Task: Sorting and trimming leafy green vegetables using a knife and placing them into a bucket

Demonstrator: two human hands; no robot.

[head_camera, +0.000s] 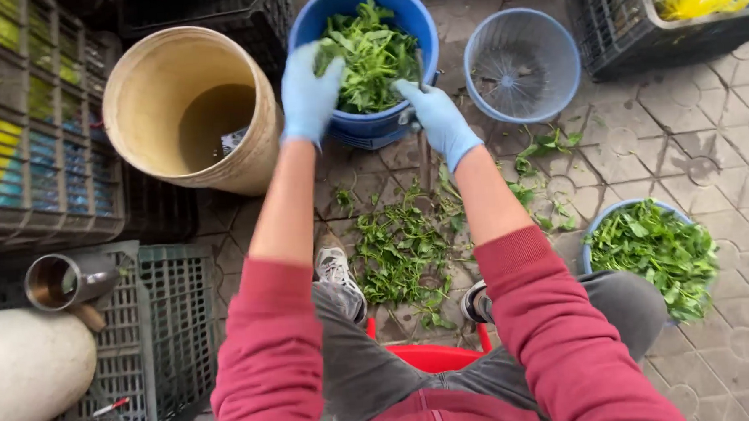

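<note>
A blue bucket (pixel 421 19) full of green leafy herbs (pixel 372 55) stands on the paving ahead of me. My left hand (pixel 309 91), in a light blue glove, grips the bucket's near left rim with its fingers over the leaves. My right hand (pixel 438 115), also gloved, rests on the bucket's near right rim by a dark handle, fingers closed. Red sleeves cover my upper arms. Loose green scraps (pixel 401 251) lie on the ground between my shoes.
A beige barrel (pixel 145 73) lies tilted at the left. An empty blue strainer basket (pixel 521 65) stands right of the bucket. A bowl of greens (pixel 658 249) sits at the right. Dark plastic crates (pixel 173 320) line the left and the back. A red stool edge (pixel 435 355) shows under me.
</note>
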